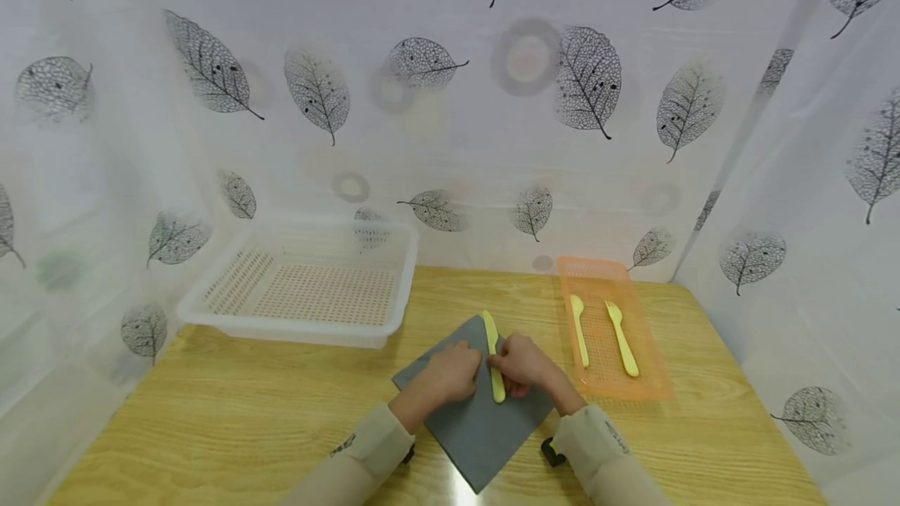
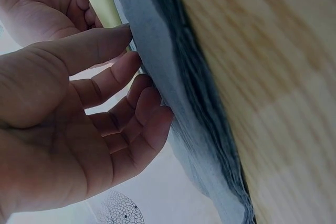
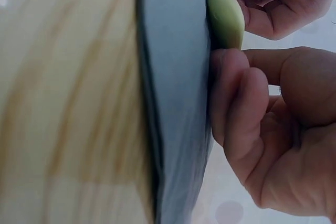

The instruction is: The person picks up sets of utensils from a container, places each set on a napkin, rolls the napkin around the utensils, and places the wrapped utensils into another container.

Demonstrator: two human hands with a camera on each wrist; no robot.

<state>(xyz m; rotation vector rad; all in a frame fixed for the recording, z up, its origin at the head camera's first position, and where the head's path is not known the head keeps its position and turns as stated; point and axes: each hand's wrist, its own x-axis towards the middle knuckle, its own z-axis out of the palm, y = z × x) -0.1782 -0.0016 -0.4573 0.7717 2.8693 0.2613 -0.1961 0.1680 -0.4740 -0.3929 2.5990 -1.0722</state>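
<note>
A folded grey cloth (image 1: 485,440) lies at an angle on the table, its stacked layers showing at the edge in the left wrist view. On it rests a yellow knife (image 1: 490,330), blade pointing to the far side. My right hand (image 1: 523,361) pinches the knife near its middle from the right, with the other fingers curled. The rounded handle end (image 3: 227,19) shows beyond those fingertips in the right wrist view. My left hand (image 1: 453,372) is left of the knife, its loosely bent fingers and thumb touching the cloth (image 2: 157,40).
An orange basket (image 1: 650,334) stands on the right, holding a yellow spoon (image 1: 580,334) and a yellow fork (image 1: 622,340). A white basket (image 1: 295,328) stands at the back left of the wooden table (image 1: 281,404). Leaf-patterned curtains (image 1: 450,147) surround the table's back and sides.
</note>
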